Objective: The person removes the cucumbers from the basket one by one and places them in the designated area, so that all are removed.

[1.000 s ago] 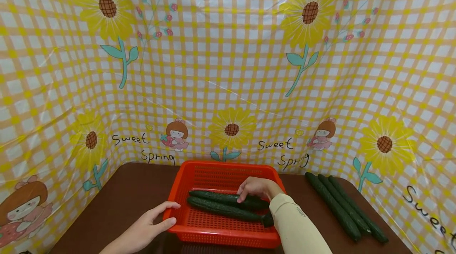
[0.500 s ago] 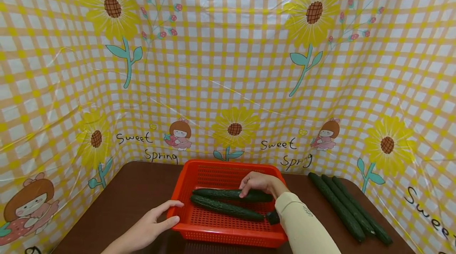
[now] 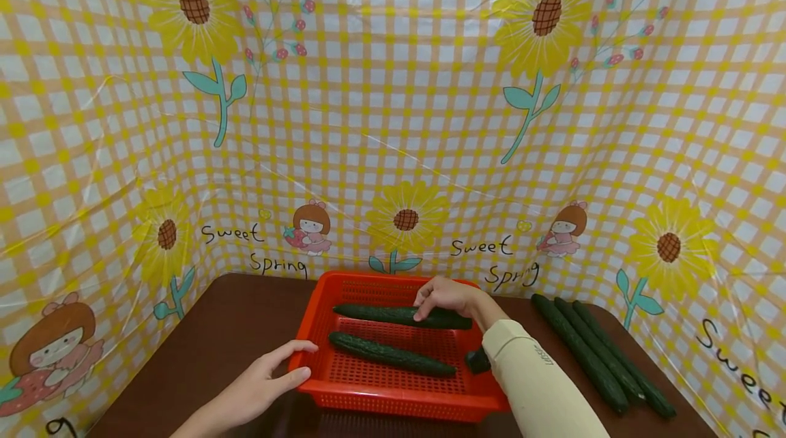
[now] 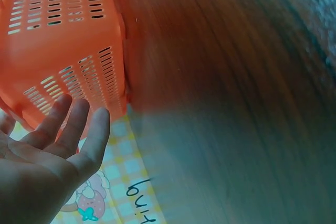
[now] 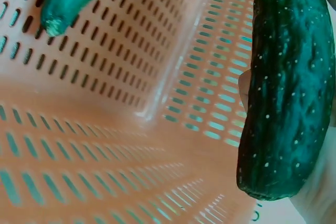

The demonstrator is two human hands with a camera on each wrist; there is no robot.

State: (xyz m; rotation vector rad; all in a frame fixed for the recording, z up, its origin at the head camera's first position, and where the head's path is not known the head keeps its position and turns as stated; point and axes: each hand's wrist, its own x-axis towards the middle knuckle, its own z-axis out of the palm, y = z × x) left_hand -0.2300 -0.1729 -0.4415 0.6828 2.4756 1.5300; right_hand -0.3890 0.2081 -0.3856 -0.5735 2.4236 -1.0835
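My right hand (image 3: 448, 298) grips a dark green cucumber (image 3: 374, 314) from above, lifted inside the red plastic basket (image 3: 393, 397). In the right wrist view the held cucumber (image 5: 289, 87) shows its bumpy, white-specked skin, with the fingers partly hidden behind it. A second cucumber (image 3: 389, 354) lies on the basket floor, nearer the front. My left hand (image 3: 260, 380) rests at the basket's left rim, index fingertip and thumb on the edge. In the left wrist view, its other fingers (image 4: 79, 121) extend loosely beside the slotted outer wall.
Three more cucumbers (image 3: 595, 356) lie side by side on the brown table (image 3: 245, 329), to the right of the basket. A checked cloth with sunflowers (image 3: 405, 117) hangs behind and along both sides. A small black object (image 3: 477, 361) shows under the right wrist.
The right hand has raised its cucumber toward the back of the basket, widening the gap to the other cucumber. The left hand has stayed at the rim.
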